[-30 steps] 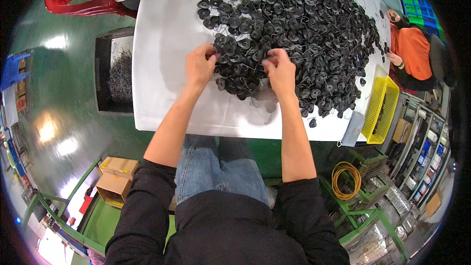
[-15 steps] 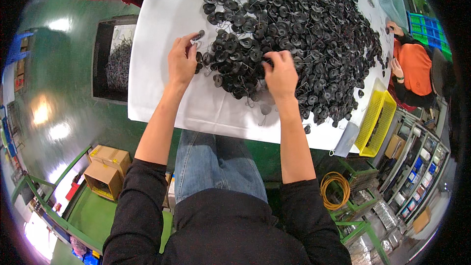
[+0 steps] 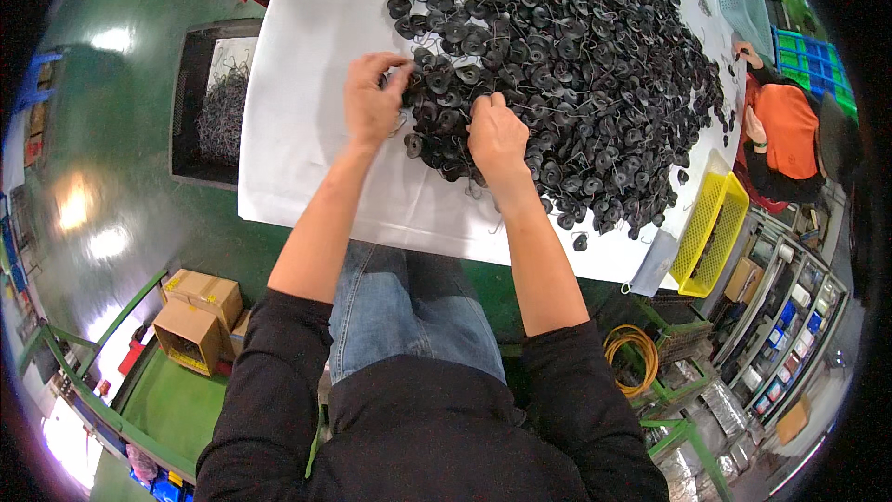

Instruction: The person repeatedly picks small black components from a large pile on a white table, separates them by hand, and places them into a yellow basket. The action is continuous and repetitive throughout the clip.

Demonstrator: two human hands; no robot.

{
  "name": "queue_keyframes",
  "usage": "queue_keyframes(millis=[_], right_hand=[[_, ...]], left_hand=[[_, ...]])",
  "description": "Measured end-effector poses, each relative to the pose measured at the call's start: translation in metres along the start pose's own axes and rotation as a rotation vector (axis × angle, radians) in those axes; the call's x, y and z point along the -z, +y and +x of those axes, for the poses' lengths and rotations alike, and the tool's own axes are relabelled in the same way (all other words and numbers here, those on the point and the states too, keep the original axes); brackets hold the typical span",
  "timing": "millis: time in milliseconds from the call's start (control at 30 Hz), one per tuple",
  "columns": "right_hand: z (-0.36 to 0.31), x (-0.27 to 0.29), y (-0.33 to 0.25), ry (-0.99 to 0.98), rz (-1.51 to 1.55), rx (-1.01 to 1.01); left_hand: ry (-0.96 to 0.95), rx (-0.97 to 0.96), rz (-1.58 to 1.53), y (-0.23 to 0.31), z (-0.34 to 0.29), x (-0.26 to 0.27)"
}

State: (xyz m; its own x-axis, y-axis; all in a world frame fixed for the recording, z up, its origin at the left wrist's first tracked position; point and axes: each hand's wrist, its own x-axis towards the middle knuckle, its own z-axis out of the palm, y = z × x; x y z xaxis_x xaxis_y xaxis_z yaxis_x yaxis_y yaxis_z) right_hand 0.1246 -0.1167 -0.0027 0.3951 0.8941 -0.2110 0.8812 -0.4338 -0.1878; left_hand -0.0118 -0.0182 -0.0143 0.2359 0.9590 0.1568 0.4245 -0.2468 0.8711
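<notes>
While the white tabletop (image 3: 302, 135) stretches out below and to the left of it, the pile (image 3: 576, 84) of black discs covers most of the surface, thin bent wires poking out all through it. A co-worker in an orange top (image 3: 785, 135) sits off the pile's right side. On the floor, well to the left of the pile, stands a dark bin (image 3: 186, 93) with a tangle of wires (image 3: 223, 116) inside. The yellow basket (image 3: 714, 228) is near the pile's lower right, and a blue crate (image 3: 739, 0) lies beyond its upper right.

At the pile's left edge is the left hand (image 3: 373, 102), its fingers bent toward the discs and the thumb apart from them; something dark shows in the gap, but I cannot tell whether it is gripped. The right hand (image 3: 500, 135) rests over the pile's near left part, its fingers bunched together and tips down; what they pinch, if anything, is hidden. One loose disc (image 3: 581, 242) sits just below the pile.
</notes>
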Motion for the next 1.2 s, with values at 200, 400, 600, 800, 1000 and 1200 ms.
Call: queue_keyframes(millis=[200, 400, 600, 800, 1000, 1200], right_hand=[[-0.007, 0.013, -0.003, -0.009, 0.305, 0.007], [-0.003, 0.021, -0.002, 0.167, 0.727, 0.021], [-0.011, 0.027, 0.005, -0.031, 0.2, -0.087], [-0.014, 0.052, -0.007, 0.172, 0.734, -0.039], [-0.008, 0.059, -0.012, -0.224, 0.231, -0.145], [0.003, 0.052, -0.017, -0.034, 0.964, 0.003]], left_hand=[[-0.028, 0.174, -0.063, 0.0, 0.011, 0.044], [-0.072, 0.388, -0.106, -0.023, 0.01, 0.062], [-0.304, 0.78, -0.207, -0.046, 0.005, 0.076], [-0.175, 0.601, -0.098, -0.061, 0.005, 0.09], [-0.052, -0.181, 0.537, -0.05, -0.01, 0.068], [-0.174, -0.088, 0.429, -0.027, 0.005, 0.051]])
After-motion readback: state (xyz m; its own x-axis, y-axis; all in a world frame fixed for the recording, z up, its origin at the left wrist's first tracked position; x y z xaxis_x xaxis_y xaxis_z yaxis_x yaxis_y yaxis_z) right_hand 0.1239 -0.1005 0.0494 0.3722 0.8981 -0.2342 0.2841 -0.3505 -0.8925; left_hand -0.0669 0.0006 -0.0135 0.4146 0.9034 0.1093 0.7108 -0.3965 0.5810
